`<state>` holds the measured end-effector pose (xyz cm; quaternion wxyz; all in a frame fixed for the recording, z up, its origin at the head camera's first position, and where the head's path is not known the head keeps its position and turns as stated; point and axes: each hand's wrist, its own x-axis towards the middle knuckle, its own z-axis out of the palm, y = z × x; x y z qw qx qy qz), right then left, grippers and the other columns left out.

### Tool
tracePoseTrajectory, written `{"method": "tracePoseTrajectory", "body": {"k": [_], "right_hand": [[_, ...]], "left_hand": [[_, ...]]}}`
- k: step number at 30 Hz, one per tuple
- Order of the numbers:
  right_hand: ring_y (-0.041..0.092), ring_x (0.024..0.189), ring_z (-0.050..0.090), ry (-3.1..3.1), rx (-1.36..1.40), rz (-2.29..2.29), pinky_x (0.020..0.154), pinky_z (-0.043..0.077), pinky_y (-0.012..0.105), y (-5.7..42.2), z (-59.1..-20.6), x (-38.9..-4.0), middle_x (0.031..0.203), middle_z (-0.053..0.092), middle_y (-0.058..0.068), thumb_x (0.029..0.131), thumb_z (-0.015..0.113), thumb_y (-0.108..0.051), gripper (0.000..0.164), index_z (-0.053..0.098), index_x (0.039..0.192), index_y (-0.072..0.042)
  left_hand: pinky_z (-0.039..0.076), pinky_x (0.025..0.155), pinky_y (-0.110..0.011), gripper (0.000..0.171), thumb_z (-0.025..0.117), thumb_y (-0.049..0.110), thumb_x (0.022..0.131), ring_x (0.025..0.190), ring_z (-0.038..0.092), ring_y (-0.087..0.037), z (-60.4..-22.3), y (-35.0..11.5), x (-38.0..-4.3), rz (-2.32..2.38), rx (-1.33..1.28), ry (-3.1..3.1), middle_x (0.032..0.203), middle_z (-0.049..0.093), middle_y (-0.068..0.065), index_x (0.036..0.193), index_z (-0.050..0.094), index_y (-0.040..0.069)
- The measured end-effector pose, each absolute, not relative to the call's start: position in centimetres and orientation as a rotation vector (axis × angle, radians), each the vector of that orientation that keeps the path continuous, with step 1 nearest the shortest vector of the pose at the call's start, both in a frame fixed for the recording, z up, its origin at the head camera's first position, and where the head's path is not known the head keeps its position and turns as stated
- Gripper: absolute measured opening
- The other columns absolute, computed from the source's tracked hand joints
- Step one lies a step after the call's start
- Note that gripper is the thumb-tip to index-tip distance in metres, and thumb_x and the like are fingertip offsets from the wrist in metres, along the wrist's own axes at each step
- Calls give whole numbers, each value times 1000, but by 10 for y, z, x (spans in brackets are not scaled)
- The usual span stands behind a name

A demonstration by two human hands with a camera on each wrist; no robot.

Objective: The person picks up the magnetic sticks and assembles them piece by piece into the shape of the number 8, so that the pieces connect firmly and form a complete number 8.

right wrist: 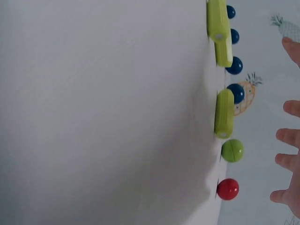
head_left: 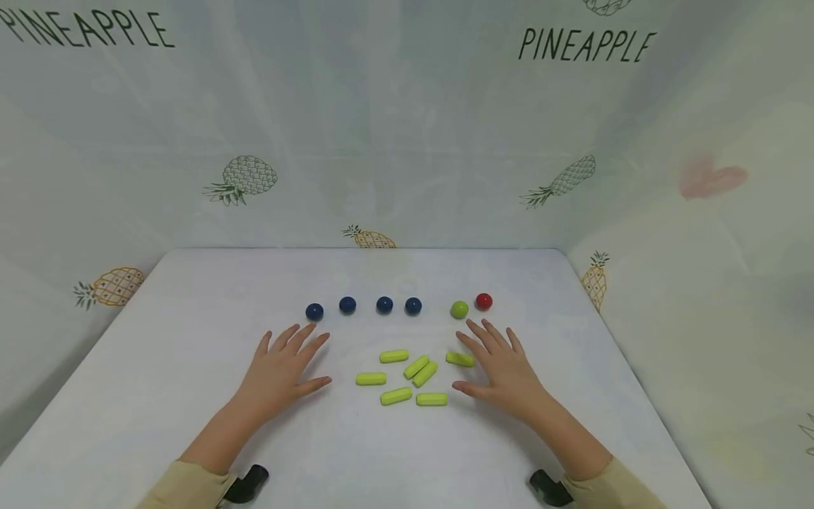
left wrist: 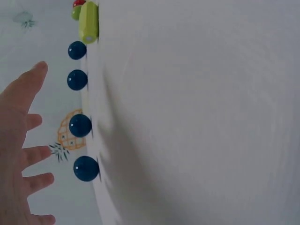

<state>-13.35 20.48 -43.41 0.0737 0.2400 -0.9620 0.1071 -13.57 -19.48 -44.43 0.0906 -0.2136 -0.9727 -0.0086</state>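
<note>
My left hand hovers over the left of the table with its fingers spread, holding nothing; its fingertips are nearest the leftmost dark blue ball. On the other side my right hand is likewise spread and bare. A yellow-green stick lies just left of its fingers, and a green ball and a red ball lie beyond them. Between the hands several more yellow-green sticks are scattered. In the left wrist view the blue balls stand in a row past the spread fingers.
A white table carries everything. Behind it hangs a pale cloth printed with pineapples and lettering. More blue balls lie in a row toward the back edge. Dark wrist devices sit by both sleeves.
</note>
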Motion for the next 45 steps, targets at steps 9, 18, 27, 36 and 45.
{"method": "tracePoseTrajectory", "body": {"k": [9, 18, 27, 36, 45], "right_hand": [[33, 142, 26, -2849, 787, 400, 110, 16, 63, 183, -437, -135, 153, 36, 6, 80, 72, -57, 79, 49, 144, -18], [30, 141, 28, -2854, 837, 508, 110, 19, 59, 163, -436, -136, 152, 38, 6, 78, 75, -56, 79, 50, 143, -18], [27, 137, 34, -2905, 827, 601, 111, 23, 54, 145, -435, -139, 148, 43, 3, 77, 79, -50, 76, 52, 140, -18], [25, 128, 44, -2973, 851, 682, 106, 33, 49, 130, -435, -142, 135, 54, 2, 80, 78, -46, 66, 57, 135, -16], [20, 114, 52, -3042, 887, 750, 100, 40, 42, 123, -436, -147, 123, 59, -1, 83, 77, -41, 55, 61, 130, -16]], "left_hand": [[30, 102, -64, 73, 76, 53, 79, 126, 45, -37, -442, -178, -133, -127, -642, -2884, 139, 51, -14, 138, 53, 15], [34, 102, -57, 64, 77, 49, 79, 120, 52, -31, -440, -160, -135, -155, -661, -2964, 129, 59, -9, 130, 61, 14], [42, 98, -51, 61, 81, 44, 77, 115, 56, -29, -438, -144, -135, -269, -659, -3022, 122, 64, -6, 127, 63, 14], [48, 89, -43, 58, 85, 38, 74, 101, 61, -22, -445, -133, -141, -364, -619, -3125, 105, 68, 1, 124, 65, 17], [48, 73, -35, 43, 87, 31, 73, 78, 54, -12, -447, -126, -145, -546, -567, -3170, 81, 59, 10, 110, 70, 18]]}}
